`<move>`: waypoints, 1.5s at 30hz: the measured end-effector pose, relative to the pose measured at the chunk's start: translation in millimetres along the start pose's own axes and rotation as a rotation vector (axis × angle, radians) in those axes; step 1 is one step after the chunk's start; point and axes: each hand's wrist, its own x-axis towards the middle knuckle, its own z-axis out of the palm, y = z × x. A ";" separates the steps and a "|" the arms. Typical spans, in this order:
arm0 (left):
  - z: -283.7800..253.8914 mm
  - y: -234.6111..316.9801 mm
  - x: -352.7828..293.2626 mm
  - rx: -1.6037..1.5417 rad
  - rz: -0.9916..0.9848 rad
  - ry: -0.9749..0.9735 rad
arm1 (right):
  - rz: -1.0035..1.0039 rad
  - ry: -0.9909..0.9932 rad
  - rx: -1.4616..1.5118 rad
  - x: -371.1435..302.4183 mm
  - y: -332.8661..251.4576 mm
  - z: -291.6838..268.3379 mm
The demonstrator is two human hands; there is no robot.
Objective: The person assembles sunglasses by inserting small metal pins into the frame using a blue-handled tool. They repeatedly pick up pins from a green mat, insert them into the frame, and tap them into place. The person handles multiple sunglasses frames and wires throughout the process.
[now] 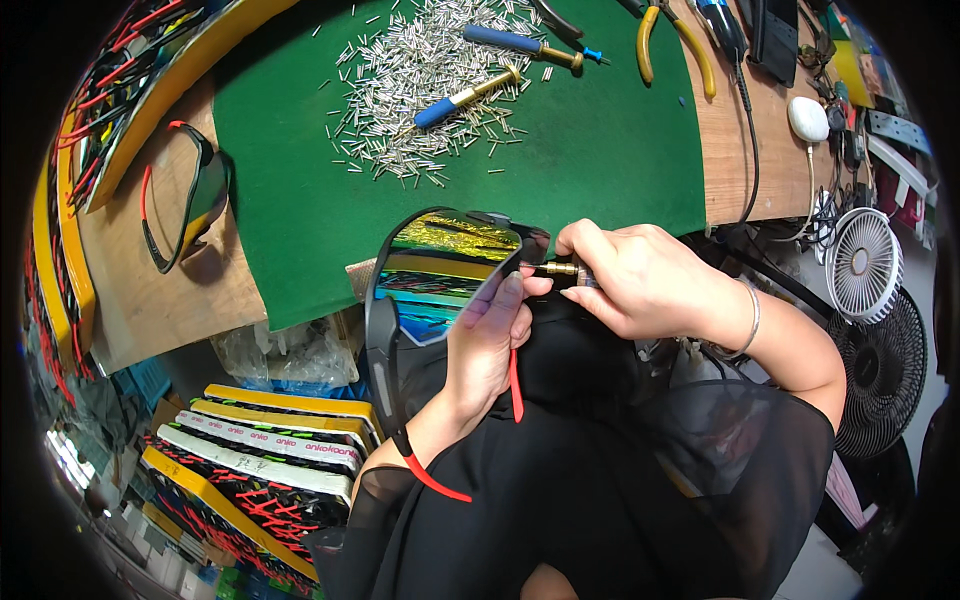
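Observation:
My left hand (484, 345) is closed on a pair of wraparound sunglasses (440, 265) with a mirrored lens and black frame, held up in front of my lap. Both temple arms hang down with red tips. My right hand (650, 282) grips a small screwdriver (562, 268) with a brass-coloured collar. Its thin shaft points left to the frame's right end, beside my left fingertips. My fingers and the frame hide the tip, so I cannot tell whether it sits in a screw.
A pile of short metal pins (385, 110) lies on the green mat (600, 150) with two blue-handled tools (505, 40). Yellow-handled pliers (648, 50) lie at the far right. Another pair of sunglasses (205, 205) rests left. Boxes of eyewear (255, 445) and fans (865, 265) flank me.

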 end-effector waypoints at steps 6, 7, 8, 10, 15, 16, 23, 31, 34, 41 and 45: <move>1.3 1.0 0.3 0.073 0.009 0.021 | -0.007 0.041 0.029 1.4 0.9 3.9; 1.4 1.1 -0.5 0.080 0.015 0.022 | 0.005 0.029 0.036 1.9 0.0 3.3; 0.9 0.4 -0.5 0.085 0.022 0.023 | 0.006 0.034 0.032 2.1 -0.1 3.9; -0.9 -0.1 0.6 0.086 0.029 0.006 | 0.008 0.043 0.022 2.3 0.0 5.8; -3.7 -1.7 2.2 0.089 0.033 -0.012 | 0.010 0.073 0.044 2.0 1.3 9.4; -3.2 -1.7 2.9 0.093 0.033 -0.011 | 0.013 0.079 0.040 1.0 1.6 10.5; -2.9 7.2 -3.8 0.052 -0.026 -0.053 | -0.015 0.071 -0.135 -9.2 -4.6 10.8; 17.6 38.9 -13.9 0.071 0.095 -0.078 | 0.150 0.535 -0.592 -10.5 36.4 -27.2; 23.6 39.0 -17.6 0.147 0.135 -0.074 | 0.146 0.625 -0.720 1.5 41.6 -23.7; 10.4 29.8 -6.5 0.265 0.215 -0.066 | -0.150 0.465 0.267 20.7 -17.6 -12.5; 11.3 43.0 -5.5 0.341 0.114 -0.071 | -0.117 0.529 0.386 41.2 -21.9 -1.3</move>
